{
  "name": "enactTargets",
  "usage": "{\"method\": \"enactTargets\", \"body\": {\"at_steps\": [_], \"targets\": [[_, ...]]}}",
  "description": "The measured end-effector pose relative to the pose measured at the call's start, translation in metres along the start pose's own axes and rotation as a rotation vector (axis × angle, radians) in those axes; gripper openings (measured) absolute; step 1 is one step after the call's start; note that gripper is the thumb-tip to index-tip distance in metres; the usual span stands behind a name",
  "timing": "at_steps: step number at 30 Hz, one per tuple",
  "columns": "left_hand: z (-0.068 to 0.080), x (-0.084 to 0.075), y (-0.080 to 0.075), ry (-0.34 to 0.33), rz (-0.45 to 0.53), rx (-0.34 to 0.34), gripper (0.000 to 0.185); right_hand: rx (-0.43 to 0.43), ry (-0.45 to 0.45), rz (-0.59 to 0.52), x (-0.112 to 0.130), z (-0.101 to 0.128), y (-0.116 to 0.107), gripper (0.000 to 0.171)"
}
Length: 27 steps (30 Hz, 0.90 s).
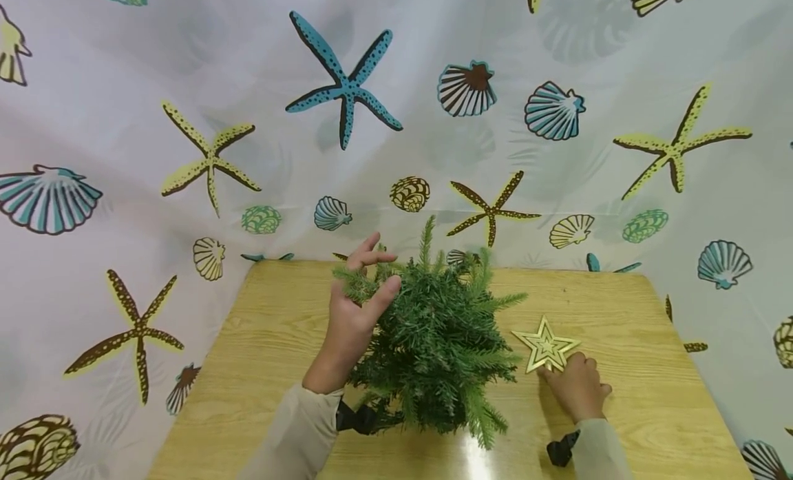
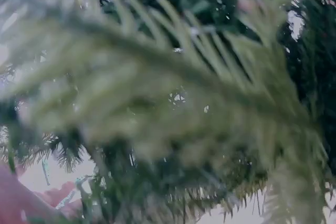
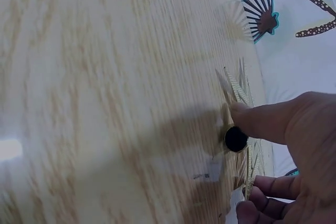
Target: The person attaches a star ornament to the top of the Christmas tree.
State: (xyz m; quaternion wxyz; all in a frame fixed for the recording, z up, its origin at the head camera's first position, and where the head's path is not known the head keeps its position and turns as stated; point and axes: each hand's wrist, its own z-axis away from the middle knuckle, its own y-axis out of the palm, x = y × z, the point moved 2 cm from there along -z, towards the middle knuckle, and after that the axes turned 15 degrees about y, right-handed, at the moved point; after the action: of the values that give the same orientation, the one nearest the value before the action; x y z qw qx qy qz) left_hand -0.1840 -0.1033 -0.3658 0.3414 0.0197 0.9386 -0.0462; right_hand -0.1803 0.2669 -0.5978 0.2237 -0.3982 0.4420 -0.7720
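Small green tree [image 1: 434, 342] stood mid-tabletop [image 1: 272, 342], slightly toward the near edge. Left hand [image 1: 356, 311] was on its upper left side, fingers loosely spread among the twigs, thumb against a branch, not clearly clamped on anything. In the left wrist view only blurred needles showed. Gold star [image 1: 546, 348] lay flat on the tabletop just right of the tree. Right hand [image 1: 576, 387] was at its near edge, fingers curled, fingertips [image 3: 247, 116] pressing on the star's rim beside a dark round hole or socket [image 3: 235, 139]. Star looked thin, light, stiff, probably slippery on smooth wood and bendable at the points; best taken by edge near centre. Tree looked light, springy, needles soft; trunk the firm place to hold.
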Motion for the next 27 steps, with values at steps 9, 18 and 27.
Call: {"method": "enactTargets", "body": {"at_steps": [9,18,27], "targets": [[0.005,-0.005,0.007,-0.097,-0.087,0.207,0.058,0.059,-0.015,0.024,-0.002,0.002,-0.006,0.078],[-0.002,-0.032,0.010,-0.189,-0.085,0.185,0.033,0.167,-0.003,-0.023,-0.008,0.004,-0.004,0.062],[0.007,-0.015,0.008,-0.179,-0.107,0.157,0.021,0.307,-0.071,-0.352,0.000,0.014,-0.012,0.034]]}}
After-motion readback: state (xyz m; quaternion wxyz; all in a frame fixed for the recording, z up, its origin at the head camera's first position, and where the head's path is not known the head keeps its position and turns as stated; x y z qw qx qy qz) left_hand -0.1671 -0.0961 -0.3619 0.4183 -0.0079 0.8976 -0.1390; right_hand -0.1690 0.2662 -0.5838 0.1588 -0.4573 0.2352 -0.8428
